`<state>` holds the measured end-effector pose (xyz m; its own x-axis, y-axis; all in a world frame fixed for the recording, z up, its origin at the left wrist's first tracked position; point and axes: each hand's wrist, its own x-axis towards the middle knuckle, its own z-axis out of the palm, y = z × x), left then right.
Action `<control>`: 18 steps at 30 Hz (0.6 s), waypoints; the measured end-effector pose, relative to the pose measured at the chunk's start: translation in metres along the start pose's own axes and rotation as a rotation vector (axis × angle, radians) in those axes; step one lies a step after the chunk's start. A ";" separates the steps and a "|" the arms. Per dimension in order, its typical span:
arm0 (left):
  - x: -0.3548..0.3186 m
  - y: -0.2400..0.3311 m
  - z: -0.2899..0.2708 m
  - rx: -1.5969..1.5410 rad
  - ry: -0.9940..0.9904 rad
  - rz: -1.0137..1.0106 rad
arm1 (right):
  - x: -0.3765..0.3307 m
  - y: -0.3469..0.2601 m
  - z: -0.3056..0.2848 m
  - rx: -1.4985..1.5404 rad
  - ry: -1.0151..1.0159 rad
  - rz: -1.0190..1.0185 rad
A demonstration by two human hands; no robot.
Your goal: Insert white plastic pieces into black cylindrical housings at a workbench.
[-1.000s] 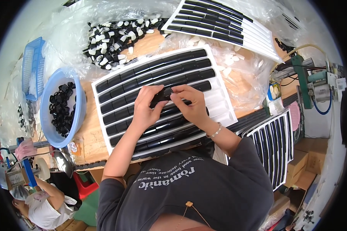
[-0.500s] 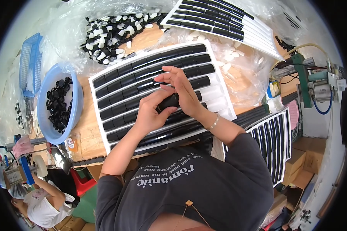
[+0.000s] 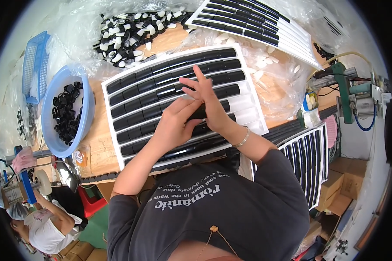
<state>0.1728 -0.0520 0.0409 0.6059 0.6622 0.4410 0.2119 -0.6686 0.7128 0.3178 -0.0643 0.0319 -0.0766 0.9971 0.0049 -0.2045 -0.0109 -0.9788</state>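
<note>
My left hand [image 3: 174, 124] is closed round a short black cylindrical piece [image 3: 199, 113], mostly hidden by the fingers. The heel and palm of my right hand [image 3: 211, 104] press against the piece's right side, with the fingers stretched out and spread. Both hands are above a white tray [image 3: 251, 108] with curved rows of glossy black cylindrical pieces [image 3: 143, 106]. Toward the right, the lower rows end in bare white slots.
At the left, a blue basin [image 3: 89, 111] holds small black parts [image 3: 66, 111]. Loose black and white parts [image 3: 122, 39] lie at the back on plastic sheeting. Another filled tray [image 3: 243, 21] is at the back right, a green-framed press [image 3: 344, 87] beyond. A person [image 3: 52, 222] works lower left.
My right fingers have spread and straightened upward, and the palm has turned against the piece. My left hand has shifted slightly right, still holding the black piece.
</note>
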 end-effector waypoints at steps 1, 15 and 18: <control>0.000 0.000 0.003 -0.001 0.000 -0.001 | 0.001 -0.001 0.000 0.073 0.022 0.010; -0.021 -0.030 -0.016 -0.033 0.243 -0.299 | 0.129 0.008 -0.009 -0.471 -0.042 -0.384; -0.015 -0.021 -0.015 -0.034 0.182 -0.303 | 0.227 0.045 -0.014 -0.996 -0.071 -0.738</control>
<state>0.1474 -0.0430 0.0281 0.3720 0.8802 0.2947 0.3333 -0.4230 0.8426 0.3054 0.1625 -0.0136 -0.3172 0.7335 0.6011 0.6061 0.6443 -0.4664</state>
